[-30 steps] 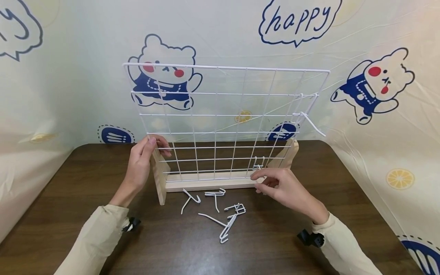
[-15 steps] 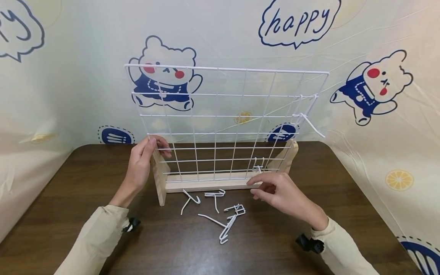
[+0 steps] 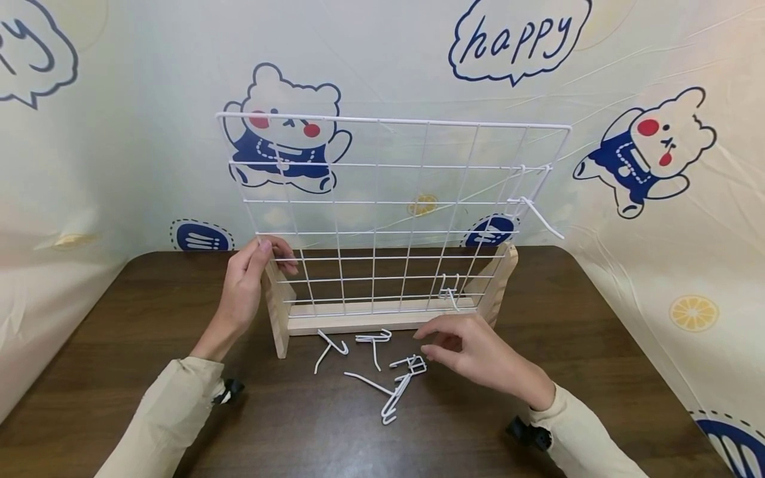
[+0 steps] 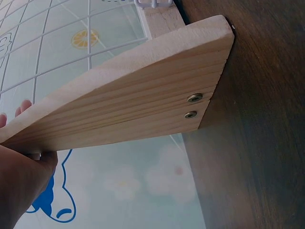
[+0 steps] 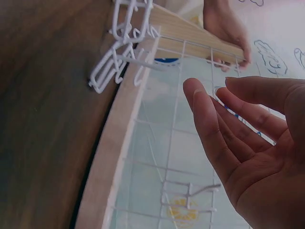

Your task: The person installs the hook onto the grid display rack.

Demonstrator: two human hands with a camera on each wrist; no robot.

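In the head view, my left hand (image 3: 242, 282) grips the top of the left wooden side panel (image 3: 277, 318) of a white wire grid rack (image 3: 394, 121). My right hand (image 3: 481, 348) holds nothing; its fingers are loosely bent, with thumb and fingertips apart, also in the right wrist view. It hovers in front of the rack's wooden base bar (image 3: 358, 324), just right of the loose white hooks. One white wire hook (image 3: 451, 294) hangs low on the grid's right side. Another hook (image 3: 542, 218) hangs higher, by the right edge.
Several loose white wire hooks lie on the dark wooden table (image 3: 287, 431) before the rack, among them a left hook (image 3: 325, 345), a middle hook (image 3: 374, 345) and a tangled front group (image 3: 397, 392). A patterned curtain (image 3: 394, 53) stands behind the table.
My right hand has drawn away from the low hook on the grid, moving left and toward me, so that hook now shows fully. My left hand stays on the side panel.
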